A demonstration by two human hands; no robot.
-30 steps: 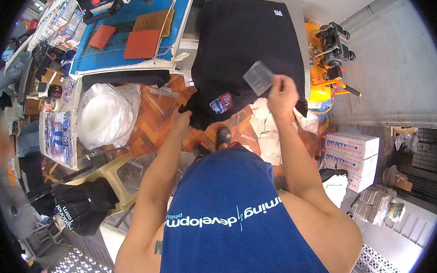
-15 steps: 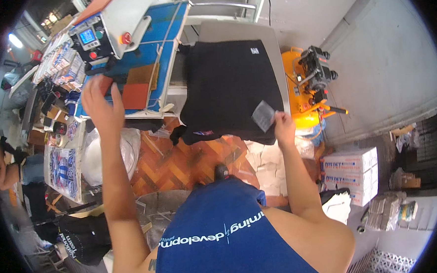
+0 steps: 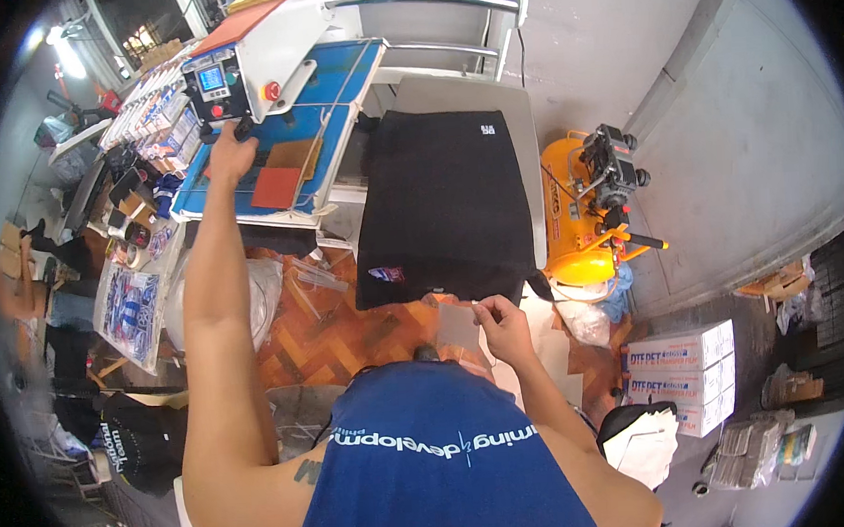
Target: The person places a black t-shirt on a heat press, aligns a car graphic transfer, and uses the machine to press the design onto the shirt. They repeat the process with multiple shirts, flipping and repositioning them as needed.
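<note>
My left hand (image 3: pixel 232 157) is stretched out to the heat press (image 3: pixel 284 80), its fingers closed around the black handle (image 3: pixel 228 132) under the control panel. Close to my body, my right hand (image 3: pixel 505 328) pinches a translucent film sheet (image 3: pixel 459 325) by its edge. The sheet hangs just below the near hem of a black shirt (image 3: pixel 443 205). That shirt lies flat over the grey platen (image 3: pixel 514 101), with a small white print near its far right corner and a small coloured print at its near left.
A red square pad (image 3: pixel 276 187) and a brown pad (image 3: pixel 294 156) lie on the blue press bed (image 3: pixel 336 87). To the right stands a yellow air compressor (image 3: pixel 565 220). White boxes (image 3: pixel 681 376) are stacked at the lower right. Another person's arm (image 3: pixel 18 299) shows at the far left.
My left hand has moved from above the blue bed onto the black handle. My right hand has drawn the film off the shirt, toward my body and to the left.
</note>
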